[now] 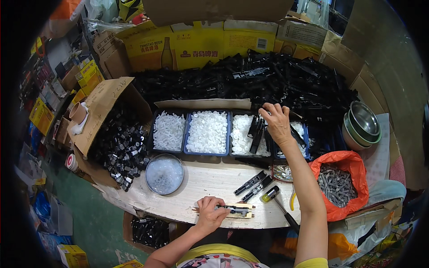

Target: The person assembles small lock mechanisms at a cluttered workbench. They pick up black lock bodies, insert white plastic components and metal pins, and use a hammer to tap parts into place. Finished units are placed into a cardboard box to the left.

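At the front edge of the white table, my left hand (210, 215) is closed on a long black plastic part (228, 207) lying in a small cream-coloured holder (243, 214). Its fingertips cover one end of the part. My right hand (278, 123) is stretched far forward over the blue trays, its fingers closed around several long black plastic parts (256, 132) that hang down over white round pieces (241, 129). Between my hands, two black slotted parts (254, 182) lie side by side. Near them rest a hammer (280, 205) with a yellow-and-black head and a yellow-handled tool (292, 201).
Black parts (201, 85) are heaped along the back against cardboard. Blue trays hold white tubes (169, 129) and white caps (208, 131). A cardboard box (100, 116) spills black pieces at left. Nearby are a round metal dish (164, 174), an orange bag (326, 210) of grey pieces and stacked bowls (364, 120).
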The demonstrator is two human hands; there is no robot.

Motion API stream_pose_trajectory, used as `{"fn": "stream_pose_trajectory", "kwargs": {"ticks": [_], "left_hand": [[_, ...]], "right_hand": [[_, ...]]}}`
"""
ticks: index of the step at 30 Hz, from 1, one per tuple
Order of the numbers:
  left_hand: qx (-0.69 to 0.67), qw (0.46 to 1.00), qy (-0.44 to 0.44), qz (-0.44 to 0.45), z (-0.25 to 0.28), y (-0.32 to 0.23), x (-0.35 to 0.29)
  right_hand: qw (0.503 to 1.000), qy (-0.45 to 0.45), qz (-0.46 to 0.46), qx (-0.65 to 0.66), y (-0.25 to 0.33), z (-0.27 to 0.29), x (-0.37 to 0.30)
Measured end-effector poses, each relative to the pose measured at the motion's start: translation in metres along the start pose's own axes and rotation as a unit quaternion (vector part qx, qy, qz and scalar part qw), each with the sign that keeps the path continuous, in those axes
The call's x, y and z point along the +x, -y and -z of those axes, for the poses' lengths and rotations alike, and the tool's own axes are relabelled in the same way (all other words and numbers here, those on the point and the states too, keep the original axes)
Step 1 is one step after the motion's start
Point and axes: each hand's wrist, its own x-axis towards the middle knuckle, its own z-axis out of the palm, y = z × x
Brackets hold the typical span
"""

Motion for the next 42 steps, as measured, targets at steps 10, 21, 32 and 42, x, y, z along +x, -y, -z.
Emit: {"fn": "stream_pose_trajectory", "kwargs": {"ticks": [10,21,32,42], "left_hand": [[0.004,1.0,-0.005,-0.006,0.0,-0.001,-0.001],[0.013,1.0,-0.008,-0.02,-0.002,0.003,-0.003],[0.018,0.999,-0.011,-0.032,-0.003,0.002,-0.004],[0.02,0.998,-0.047,-0.038,0.002,-0.006,0.002]], "right_hand": [[0.912,-0.134,-0.172,0.348,-0.007,0.0,0.024],[0.677,-0.201,-0.365,0.607,-0.018,0.038,-0.013],[0.557,-0.323,-0.426,0.635,-0.024,0.065,-0.048],[0.466,-0.244,-0.482,0.701,0.005,0.064,-0.09]]}}
